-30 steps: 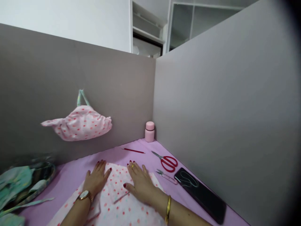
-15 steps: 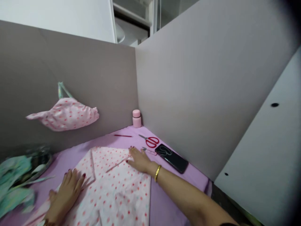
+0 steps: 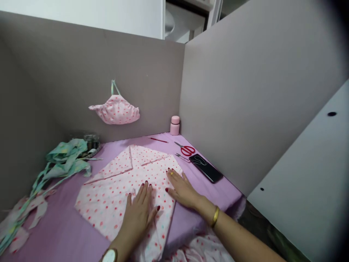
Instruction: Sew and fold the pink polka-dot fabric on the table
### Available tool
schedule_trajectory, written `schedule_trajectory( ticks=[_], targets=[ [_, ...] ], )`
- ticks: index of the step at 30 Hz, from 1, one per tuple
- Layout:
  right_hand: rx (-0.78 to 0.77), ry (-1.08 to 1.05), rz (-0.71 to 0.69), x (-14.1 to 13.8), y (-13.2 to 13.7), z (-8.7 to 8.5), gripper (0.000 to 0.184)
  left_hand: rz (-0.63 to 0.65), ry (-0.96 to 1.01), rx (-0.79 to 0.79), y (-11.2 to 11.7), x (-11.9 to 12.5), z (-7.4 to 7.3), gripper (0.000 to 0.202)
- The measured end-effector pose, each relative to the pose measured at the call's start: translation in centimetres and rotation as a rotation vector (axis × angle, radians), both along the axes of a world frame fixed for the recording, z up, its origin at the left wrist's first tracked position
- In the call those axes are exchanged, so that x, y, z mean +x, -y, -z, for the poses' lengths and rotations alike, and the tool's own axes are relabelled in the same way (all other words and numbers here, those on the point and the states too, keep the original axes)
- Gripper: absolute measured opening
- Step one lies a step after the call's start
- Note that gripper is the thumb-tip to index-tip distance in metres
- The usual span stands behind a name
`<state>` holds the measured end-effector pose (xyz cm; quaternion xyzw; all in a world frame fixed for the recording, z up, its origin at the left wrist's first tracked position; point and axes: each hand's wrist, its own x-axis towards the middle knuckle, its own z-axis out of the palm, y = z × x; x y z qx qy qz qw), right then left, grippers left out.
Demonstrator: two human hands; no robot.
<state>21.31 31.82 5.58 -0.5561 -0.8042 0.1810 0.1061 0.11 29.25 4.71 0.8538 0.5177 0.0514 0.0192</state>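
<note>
Pink-dotted white fabric (image 3: 128, 182) lies under both of my hands, spread over the lilac cover of the desk (image 3: 68, 233) near its front edge, with one corner folded back toward the rear. My left hand (image 3: 140, 211) is released, fingers spread, palm flat on the cloth; my right hand (image 3: 182, 187) is likewise flat and grasping nothing, resting on the cloth's right border. I judge this as the smoothing or pressing step of a fold; the next move would call for pinching an edge and carrying it over evenly without dragging the layers below. More of the same dotted cloth hangs off the front edge beneath my right forearm. Toward the right rear corner lie a black phone (image 3: 206, 168), red scissors (image 3: 187, 149), small snips (image 3: 182, 157), a red pencil (image 3: 158, 140) and a closed pink bottle (image 3: 175, 125), whose contents I cannot see. At the left rear, a metal dish (image 3: 91, 142) sits partly under mint fabric strips (image 3: 64, 160); what it holds is hidden. A dotted pouch (image 3: 116, 109) hangs on the back partition.
</note>
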Motion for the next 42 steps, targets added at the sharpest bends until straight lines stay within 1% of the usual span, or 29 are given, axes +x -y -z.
schedule_trajectory(
  ticks=[2,4,6,9,13,15,17,20,22,26,29,32,34,35,36,38,39,40,41,42],
  targets=[
    [0.002,-0.007,-0.057,-1.0,1.1,-0.1,0.066,-0.011,-0.001,-0.009,0.2,0.4,-0.5,0.055],
    [-0.011,-0.011,-0.104,-1.6,2.0,0.0,0.063,0.001,-0.016,-0.052,0.4,1.1,-0.9,0.054],
    [-0.009,-0.016,-0.106,-1.9,2.5,0.1,0.06,-0.008,-0.028,-0.062,0.6,1.9,-1.3,0.053],
    [0.022,-0.021,-0.09,-2.2,2.8,0.2,0.058,-0.053,0.007,-0.016,0.9,3.3,-1.8,0.052],
    [0.008,-0.047,-0.137,-2.3,2.5,0.3,0.063,-0.053,0.036,-0.089,0.8,4.6,-1.8,0.056],
    [-0.002,-0.064,-0.1,-1.7,1.8,0.3,0.059,-0.077,0.024,-0.113,0.5,4.8,-1.4,0.059],
    [0.019,-0.067,-0.008,-0.7,0.9,0.3,0.055,-0.107,0.018,-0.11,0.2,4.8,-1.1,0.06],
    [0.039,-0.047,0.105,0.7,-0.5,0.5,0.058,-0.128,0.023,-0.078,-0.1,4.8,-0.7,0.065],
    [0.025,-0.021,0.121,1.2,-0.9,1.0,0.064,-0.136,0.026,-0.071,-0.1,4.8,-0.3,0.069],
    [0.036,-0.006,0.141,1.4,-0.8,2.3,0.067,-0.151,0.041,-0.05,0.0,4.8,0.3,0.07],
    [0.075,-0.041,0.165,1.2,-0.9,2.6,0.07,-0.131,0.063,-0.003,-0.1,4.9,0.1,0.07],
    [0.14,-0.115,0.192,1.4,-1.0,2.2,0.067,-0.122,0.069,0.007,0.2,4.9,-0.7,0.067],
    [0.222,-0.179,0.249,2.2,-0.3,1.7,0.061,-0.109,0.078,0.017,1.4,4.3,-0.8,0.06],
    [0.272,-0.211,0.297,2.8,0.6,1.5,0.057,-0.087,0.091,0.033,2.5,3.8,-0.6,0.057],
    [0.326,-0.242,0.356,3.5,1.8,1.4,0.053,-0.06,0.107,0.051,4.0,3.1,-0.2,0.053],
    [0.42,-0.286,0.48,4.9,5.5,1.6,0.049,0.068,0.175,0.129,7.8,1.2,1.3,0.047],
    [0.461,-0.306,0.538,5.6,7.8,2.2,0.048,0.113,0.201,0.127,9.8,0.3,2.2,0.042],
    [0.489,-0.316,0.582,6.1,10.3,3.1,0.048,0.127,0.219,0.113,11.8,-0.6,3.1,0.036],
    [0.515,-0.332,0.624,6.4,12.8,4.3,0.046,0.103,0.228,0.077,13.6,-1.3,4.0,0.031],
    [0.558,-0.379,0.659,6.5,15.1,5.9,0.042,0.048,0.238,0.057,15.1,-1.9,4.7,0.026]
  ],
)
